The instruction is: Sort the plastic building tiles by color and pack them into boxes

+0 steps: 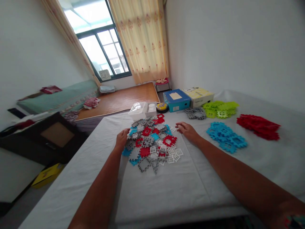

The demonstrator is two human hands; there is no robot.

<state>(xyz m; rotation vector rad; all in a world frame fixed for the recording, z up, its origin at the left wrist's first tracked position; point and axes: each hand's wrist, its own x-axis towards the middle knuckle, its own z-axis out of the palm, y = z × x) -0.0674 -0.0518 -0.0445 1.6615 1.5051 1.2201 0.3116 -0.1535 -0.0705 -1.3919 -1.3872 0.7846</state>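
Note:
A mixed heap of flat interlocking plastic tiles (152,140), red, grey, blue and small white ones, lies in the middle of the white-covered table (166,187). My left hand (122,138) rests on the heap's left edge with its fingers curled over grey tiles. My right hand (188,129) lies on the cloth just right of the heap, fingers stretched toward it and holding nothing.
Sorted tile piles lie to the right: blue (226,136), red (258,126), green (220,109), grey (195,113). At the far edge stand a blue box (177,100), a yellow box (199,95), clear containers (142,109) and a round tin (162,107). A bed and dark furniture are on the left.

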